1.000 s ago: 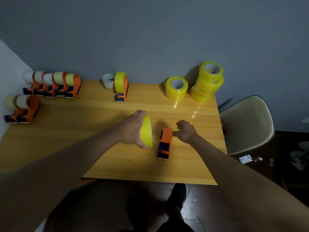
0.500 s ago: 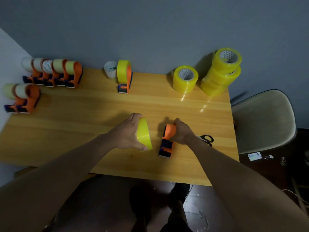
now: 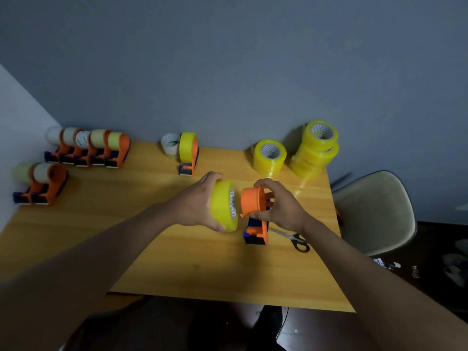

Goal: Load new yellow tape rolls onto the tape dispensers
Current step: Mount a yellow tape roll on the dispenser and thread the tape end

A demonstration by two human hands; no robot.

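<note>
My left hand (image 3: 196, 203) grips a yellow tape roll (image 3: 224, 205) on edge above the wooden table (image 3: 177, 262), its core facing right. My right hand (image 3: 283, 206) holds the orange-and-blue tape dispenser (image 3: 254, 216) by its round orange hub, lifted just right of the roll. A small gap separates the roll from the hub. More yellow rolls sit at the back right: a single one (image 3: 269, 157) and a stack (image 3: 315, 149).
A loaded dispenser (image 3: 188, 153) and a white roll (image 3: 171, 144) stand at the back centre. Several dispensers (image 3: 88, 148) line the back left, two more (image 3: 40, 183) at the left edge. Scissors (image 3: 293, 239) lie right of the held dispenser. A chair (image 3: 374, 211) stands to the right.
My right hand closed on the dispenser and raised it off the table. My left hand lifted the roll and turned its core toward the hub. The scissors came into view.
</note>
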